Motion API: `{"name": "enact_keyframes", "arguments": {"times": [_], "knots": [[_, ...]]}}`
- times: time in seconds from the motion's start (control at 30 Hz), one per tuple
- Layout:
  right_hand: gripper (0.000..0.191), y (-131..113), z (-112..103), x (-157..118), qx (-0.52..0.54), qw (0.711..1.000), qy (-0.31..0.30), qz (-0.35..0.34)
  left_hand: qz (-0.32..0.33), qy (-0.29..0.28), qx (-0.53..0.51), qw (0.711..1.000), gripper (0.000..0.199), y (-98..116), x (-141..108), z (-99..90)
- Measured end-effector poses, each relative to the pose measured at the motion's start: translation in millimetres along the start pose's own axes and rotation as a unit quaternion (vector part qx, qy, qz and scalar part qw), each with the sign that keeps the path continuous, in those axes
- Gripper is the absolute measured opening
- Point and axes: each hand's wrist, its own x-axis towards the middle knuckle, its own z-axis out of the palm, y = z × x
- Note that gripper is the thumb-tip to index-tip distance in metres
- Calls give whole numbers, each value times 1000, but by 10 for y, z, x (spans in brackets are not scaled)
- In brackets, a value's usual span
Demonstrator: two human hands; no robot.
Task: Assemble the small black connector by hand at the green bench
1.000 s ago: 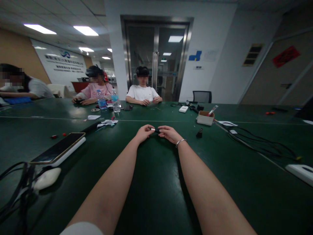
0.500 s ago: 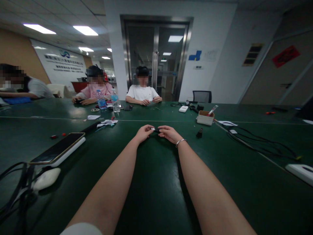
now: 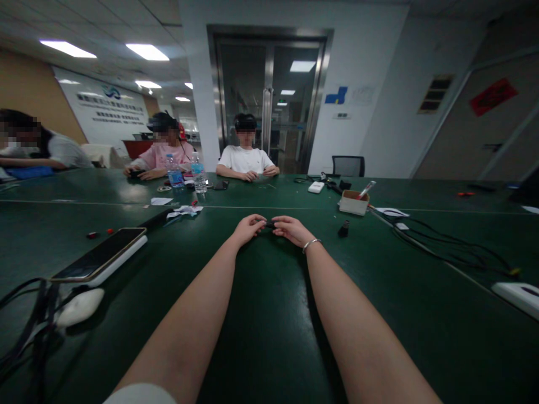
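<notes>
Both arms reach forward over the dark green table (image 3: 269, 314). My left hand (image 3: 249, 229) pinches the left end of a small black object (image 3: 269, 224), and my right hand (image 3: 290, 231) pinches its right end. The fingertips of both hands nearly meet around it, and its exact kind is too small to make out. A silver bracelet (image 3: 311, 244) circles my right wrist. To the right of that hand, apart from it, a small black piece (image 3: 344, 228) stands on the table.
A phone (image 3: 101, 255) on a white block, a white mouse-shaped thing (image 3: 81, 307) and black cables lie left. A small box (image 3: 353, 203) holding a pen-like item and more cables (image 3: 455, 241) lie right. Bottles (image 3: 198, 174) stand farther back, where several people sit.
The shiny silver spot at the left end of the held object no longer shows; it looks all dark now. Both hands stay in nearly the same place.
</notes>
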Motion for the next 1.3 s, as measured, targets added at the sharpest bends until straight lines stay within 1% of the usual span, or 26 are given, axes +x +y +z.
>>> {"name": "enact_keyframes", "arguments": {"times": [0.23,0.43,0.63,0.83,0.97,1.03,1.1,1.2,1.3], "knots": [[20,-4,3,-2,-3,1000,2,0,-1,-6,1,1000,34,-10,7,-7],[21,-13,12,-10,-3,1000,4,4,-7,4,13,1000,34,-18,23,-13],[20,-14,15,-9,-5,1000,2,3,-10,0,24,1000,32,-47,44,-22],[26,7,18,1,-14,1000,14,4,-40,30,1,999,29,-76,79,-13],[33,54,3,46,-25,999,21,-18,-52,59,-15,997,26,-86,99,-15],[36,82,-2,87,-78,996,32,-41,-53,75,-24,995,24,-87,97,-11],[38,113,10,131,-164,983,44,-65,-51,91,-32,994,22,-88,91,-6],[40,174,74,181,-294,951,51,-84,-31,114,-22,993,22,-87,89,-7],[43,226,154,191,-389,912,65,-109,25,147,21,989,21,-43,96,-19]]}}
